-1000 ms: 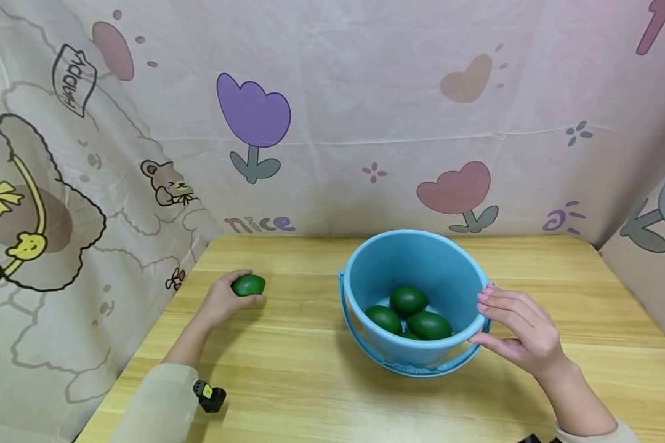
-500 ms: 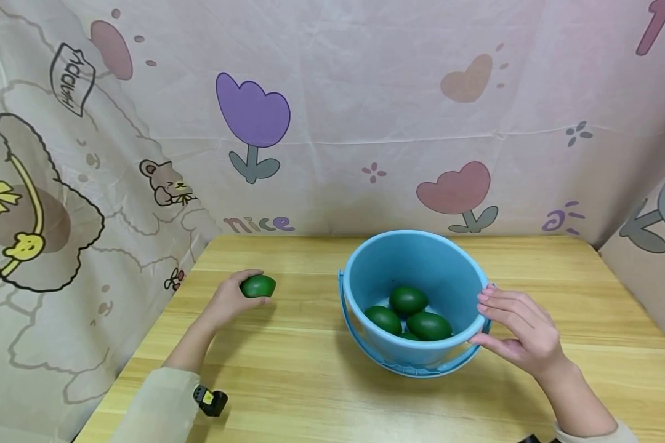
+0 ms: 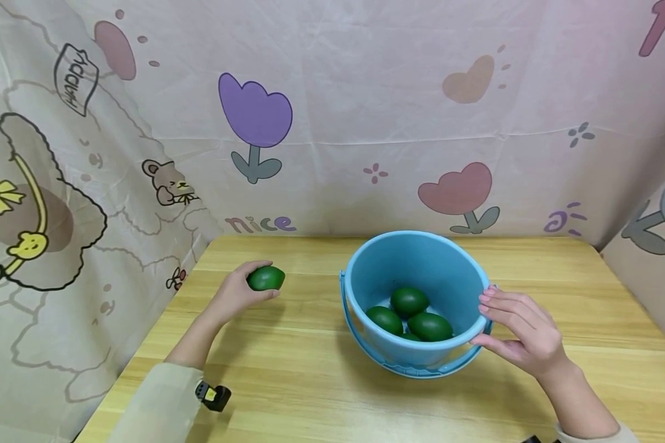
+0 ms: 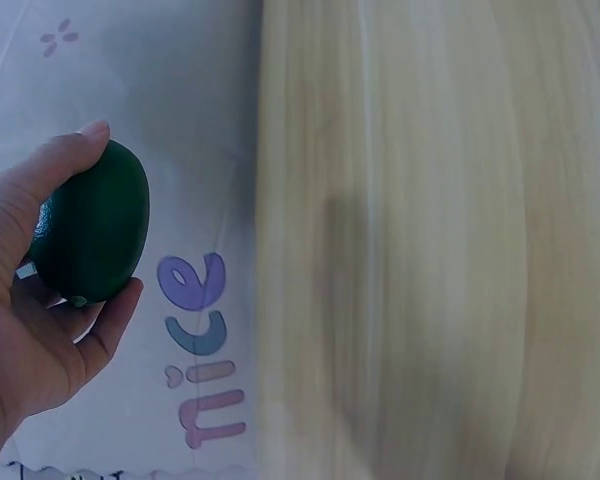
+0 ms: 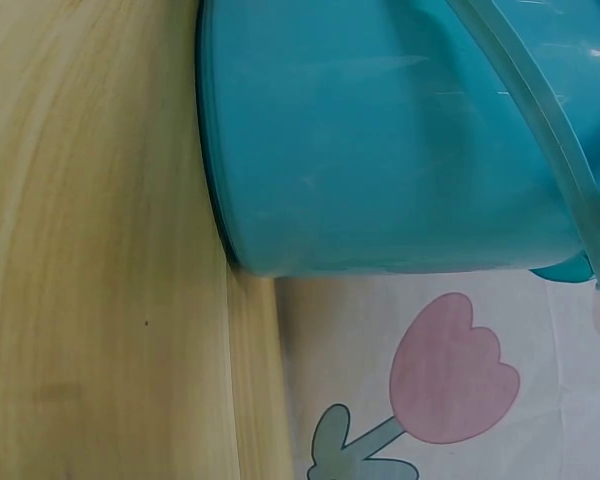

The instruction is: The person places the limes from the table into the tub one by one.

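Observation:
My left hand holds a smooth, dark green oval fruit between thumb and fingers, raised over the left part of the table. In the left wrist view the same green fruit shows a small nub at its lower end. Right of centre, a light blue bucket stands upright, its handle hanging down in front. Several similar green fruits lie at its bottom, one mostly hidden behind the front wall. My right hand rests against the bucket's right rim, fingers nearly straight and thumb spread toward the front.
The wooden table runs back to a patterned cloth that hangs behind it and along both sides. Small black devices, one of them the left wrist device, sit at the wrists. The right wrist view shows the bucket's side.
My left hand has carried the green fruit to the right and slightly up, toward the bucket. My right hand and the bucket stay in place.

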Motion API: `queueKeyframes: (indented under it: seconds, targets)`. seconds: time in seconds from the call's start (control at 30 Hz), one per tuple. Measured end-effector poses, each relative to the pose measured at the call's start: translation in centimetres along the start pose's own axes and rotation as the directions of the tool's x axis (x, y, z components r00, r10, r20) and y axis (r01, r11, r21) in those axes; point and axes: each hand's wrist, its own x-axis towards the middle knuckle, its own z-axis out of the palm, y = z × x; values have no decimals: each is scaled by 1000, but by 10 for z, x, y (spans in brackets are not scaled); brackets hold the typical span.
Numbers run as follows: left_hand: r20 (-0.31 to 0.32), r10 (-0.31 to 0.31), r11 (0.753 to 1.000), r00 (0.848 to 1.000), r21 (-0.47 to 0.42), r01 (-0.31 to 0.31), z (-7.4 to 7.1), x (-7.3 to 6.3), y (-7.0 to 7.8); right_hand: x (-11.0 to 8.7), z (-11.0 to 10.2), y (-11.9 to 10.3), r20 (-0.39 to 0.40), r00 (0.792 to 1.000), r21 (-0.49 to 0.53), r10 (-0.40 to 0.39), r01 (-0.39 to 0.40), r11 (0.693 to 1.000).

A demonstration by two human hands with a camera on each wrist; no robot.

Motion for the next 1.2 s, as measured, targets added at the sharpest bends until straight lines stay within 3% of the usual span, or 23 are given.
queueKeyframes:
  seconds: [0.43, 1.2]
  targets:
    - [12, 83, 996, 996, 12, -83, -1, -8, 31, 0, 0, 0, -3, 1000, -1, -1, 1, 1000]
    - [36, 184, 983, 982, 6, -185, -13, -18, 67, -1, 0, -1, -4, 1000, -9, 2, -2, 1000]
